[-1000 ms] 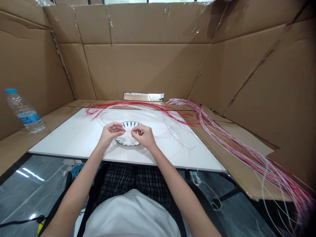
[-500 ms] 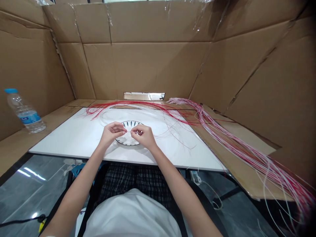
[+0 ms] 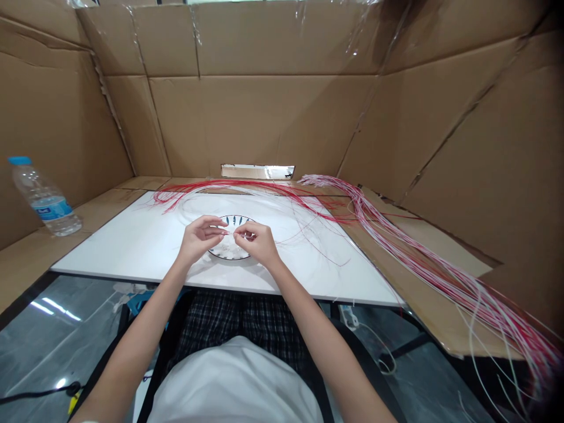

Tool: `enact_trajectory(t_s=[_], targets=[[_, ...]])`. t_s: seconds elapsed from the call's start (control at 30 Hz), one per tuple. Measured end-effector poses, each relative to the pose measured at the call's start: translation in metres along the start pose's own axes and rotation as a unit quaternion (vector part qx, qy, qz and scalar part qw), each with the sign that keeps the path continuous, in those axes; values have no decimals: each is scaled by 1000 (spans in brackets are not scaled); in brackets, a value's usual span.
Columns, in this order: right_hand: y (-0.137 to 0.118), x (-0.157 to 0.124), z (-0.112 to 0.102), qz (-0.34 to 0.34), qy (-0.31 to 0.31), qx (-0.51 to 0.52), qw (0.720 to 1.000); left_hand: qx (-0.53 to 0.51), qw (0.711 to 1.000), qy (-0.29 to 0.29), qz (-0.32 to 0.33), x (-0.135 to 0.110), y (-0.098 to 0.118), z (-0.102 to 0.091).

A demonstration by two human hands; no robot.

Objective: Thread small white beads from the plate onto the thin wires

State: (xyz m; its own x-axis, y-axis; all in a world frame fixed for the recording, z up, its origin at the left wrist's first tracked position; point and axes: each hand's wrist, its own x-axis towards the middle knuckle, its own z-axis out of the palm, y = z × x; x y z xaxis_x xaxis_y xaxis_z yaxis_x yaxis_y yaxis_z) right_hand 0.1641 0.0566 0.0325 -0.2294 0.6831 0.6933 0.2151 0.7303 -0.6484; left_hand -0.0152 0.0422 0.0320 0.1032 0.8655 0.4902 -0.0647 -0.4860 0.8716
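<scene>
Over a round plate (image 3: 229,251) with a dark rim and blue leaf-like marks, my two hands face each other, fingertips almost meeting. My left hand (image 3: 199,238) pinches with thumb and a finger, the upper fingers a little raised; what sits in the pinch is too small to name. Thumb and index of my right hand (image 3: 259,239) are pressed together on something tiny that I cannot make out. A thin reddish strand (image 3: 286,241) runs on the board close to the right hand; whether it reaches the fingers is unclear. Small pale bits on the plate are partly hidden by the hands.
A white board (image 3: 132,247) lies under the plate. Red and white wires (image 3: 247,185) arc across its back, and a thick bundle of wires (image 3: 405,249) runs down the right side. A water bottle (image 3: 50,205) stands at left. Cardboard walls (image 3: 282,117) enclose the back and sides.
The left hand has shifted very slightly to the right, and its upper fingers sit a bit more apart from the thumb. The right hand is nearly still.
</scene>
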Motion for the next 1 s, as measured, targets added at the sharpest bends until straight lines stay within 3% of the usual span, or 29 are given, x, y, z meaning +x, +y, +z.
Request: enact_trajectory(t_s=[0.57,1.0], targets=[[-3,-1,-1,6,-2,-2,1000,-18,999,35,-9,1,4,-1],[-3,-1,0,-11,-14,-10,1000,5,1000,9,20,1,1,1]])
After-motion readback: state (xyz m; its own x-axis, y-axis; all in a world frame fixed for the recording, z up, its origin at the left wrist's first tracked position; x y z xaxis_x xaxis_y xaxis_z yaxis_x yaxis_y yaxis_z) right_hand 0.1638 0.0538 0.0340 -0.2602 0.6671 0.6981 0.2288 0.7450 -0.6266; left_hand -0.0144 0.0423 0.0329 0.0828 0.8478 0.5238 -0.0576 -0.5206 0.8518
